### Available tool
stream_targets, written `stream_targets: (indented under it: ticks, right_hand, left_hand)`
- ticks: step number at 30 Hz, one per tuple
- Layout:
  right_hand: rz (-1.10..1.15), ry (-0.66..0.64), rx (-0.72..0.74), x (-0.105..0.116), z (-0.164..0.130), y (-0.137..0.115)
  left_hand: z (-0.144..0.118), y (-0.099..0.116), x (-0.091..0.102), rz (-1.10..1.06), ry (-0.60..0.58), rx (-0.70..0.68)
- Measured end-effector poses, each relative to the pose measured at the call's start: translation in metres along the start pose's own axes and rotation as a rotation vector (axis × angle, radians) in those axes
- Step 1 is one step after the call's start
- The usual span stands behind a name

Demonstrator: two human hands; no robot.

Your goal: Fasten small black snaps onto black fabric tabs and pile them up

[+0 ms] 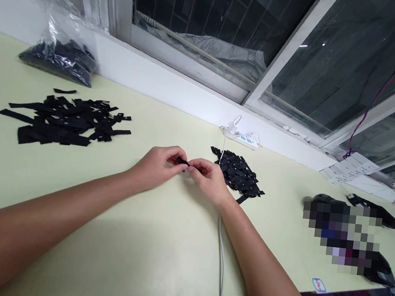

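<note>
Head view: a white cable (221, 259) runs from the near table (137, 254) edge up under the right wrist toward a power strip (242, 138) at the wall. Both forearms reach in from the near edge. The left hand (156, 165) and right hand (208, 180) meet at mid-table, fingertips pinched together on one small black label (183, 162) held just above the surface between them; how it is folded cannot be told.

Progress, as judged from the piles: a compact heap (239, 173) of small black pieces lies just beyond the right hand and appears to be the handled lot. A wider spread of longer black strips (66, 122) lies well apart to the left and looks unprocessed. A clear bag (62, 46) of more black stock sits farther left against the wall. On that reading, much work is left.

Surface: pale yellow-green, matt. At the right edge lie dark objects (374, 213), partly obscured, and a small sticker (318, 285).

Room: a white sill runs behind the table. Above it, sliding windows (232, 20) show dark outside. A red cord (383, 87) hangs at the right, above a printed sheet (352, 169).
</note>
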State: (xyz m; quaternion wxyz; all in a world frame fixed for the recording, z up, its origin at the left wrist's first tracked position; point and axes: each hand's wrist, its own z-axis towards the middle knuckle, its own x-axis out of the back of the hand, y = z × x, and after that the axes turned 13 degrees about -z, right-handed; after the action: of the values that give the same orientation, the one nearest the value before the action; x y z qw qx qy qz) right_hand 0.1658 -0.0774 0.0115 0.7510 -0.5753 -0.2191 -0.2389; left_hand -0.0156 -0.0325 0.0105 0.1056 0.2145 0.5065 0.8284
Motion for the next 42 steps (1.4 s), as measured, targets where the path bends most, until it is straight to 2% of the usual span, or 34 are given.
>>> stream_targets:
  ticks: [6, 21, 26, 31, 37, 39, 42]
  right_hand:
    - [-0.040, 0.017, -0.009, 0.000, -0.001, -0.001]
    - [-0.127, 0.044, 0.004, 0.000, -0.002, -0.002]
    - [-0.093, 0.062, -0.059, 0.001, 0.001, 0.004]
    - [0.045, 0.039, -0.133, -0.001, 0.003, 0.009]
    - [0.084, 0.064, -0.190, 0.002, 0.005, 0.013]
    - [0.070, 0.079, -0.200, 0.004, 0.005, 0.012]
    - [0.056, 0.089, -0.190, 0.004, 0.005, 0.012]
  left_hand:
    - [0.001, -0.001, 0.000, 0.030, -0.019, -0.050]
    - [0.001, -0.005, 0.003, 0.046, -0.033, 0.000]
    - [0.002, -0.005, 0.003, 0.045, 0.015, 0.031]
    - [0.002, -0.008, 0.003, 0.025, 0.026, 0.035]
    - [0.006, -0.006, 0.009, 0.037, 0.170, 0.068]
    - [0.005, -0.003, 0.009, 0.000, 0.156, 0.065]
    - [0.001, 0.003, 0.005, -0.042, 0.059, 0.030]
